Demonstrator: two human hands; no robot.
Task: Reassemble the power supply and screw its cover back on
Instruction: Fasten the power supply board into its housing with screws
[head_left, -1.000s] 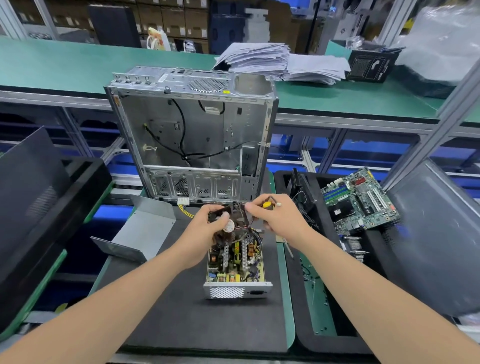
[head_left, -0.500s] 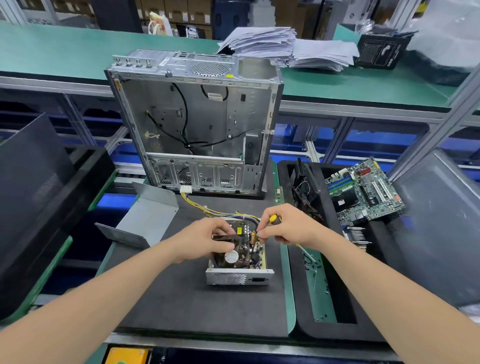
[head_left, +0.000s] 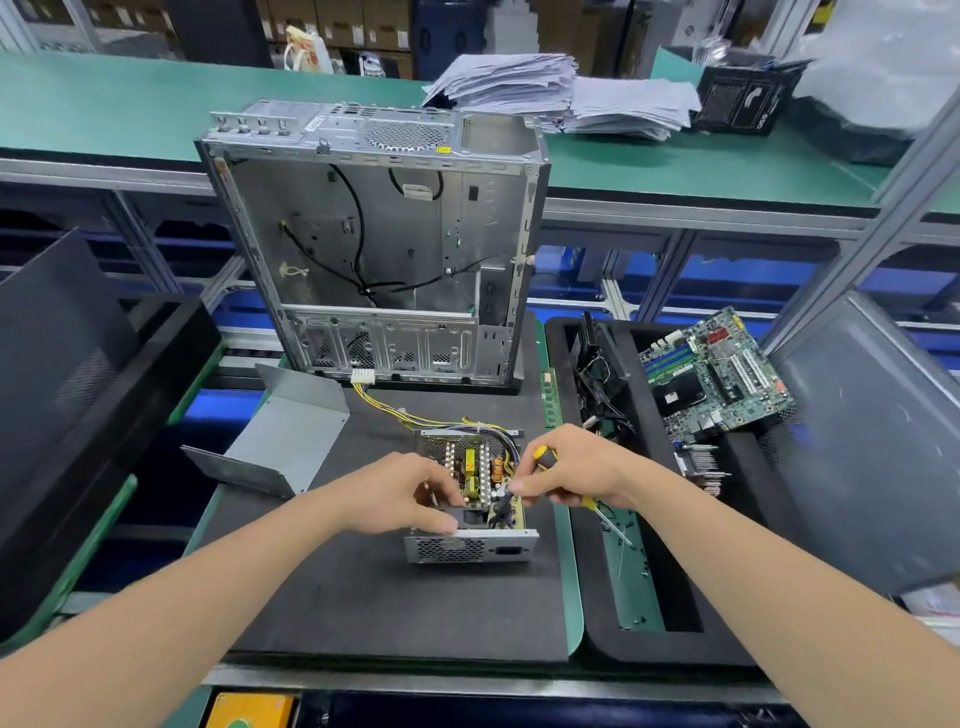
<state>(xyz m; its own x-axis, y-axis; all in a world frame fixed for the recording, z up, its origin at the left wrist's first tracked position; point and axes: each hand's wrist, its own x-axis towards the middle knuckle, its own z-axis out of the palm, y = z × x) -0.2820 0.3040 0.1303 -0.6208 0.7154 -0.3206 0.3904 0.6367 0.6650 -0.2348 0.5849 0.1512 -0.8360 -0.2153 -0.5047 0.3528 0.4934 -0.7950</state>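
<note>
The open power supply (head_left: 470, 545) lies on the black mat, its circuit board bare to view. My left hand (head_left: 405, 496) curls over its near left corner and grips the black fan (head_left: 475, 517), which sits low inside the housing. My right hand (head_left: 571, 467) holds a screwdriver (head_left: 545, 456) with a yellow and black handle; the shaft sticks out to the lower right. Its fingertips touch the parts at the board's right side. The grey bent metal cover (head_left: 291, 441) lies apart on the mat, to the left.
Yellow cables run from the supply to a white connector (head_left: 362, 376) before the open computer case (head_left: 374, 249). A black tray (head_left: 597, 613) on the right holds a motherboard (head_left: 711, 374), cables and small screws. Dark panels flank both sides.
The fan, held up above the supply a second ago, has come down into the housing. Both hands have dropped with it and now work close over the board.
</note>
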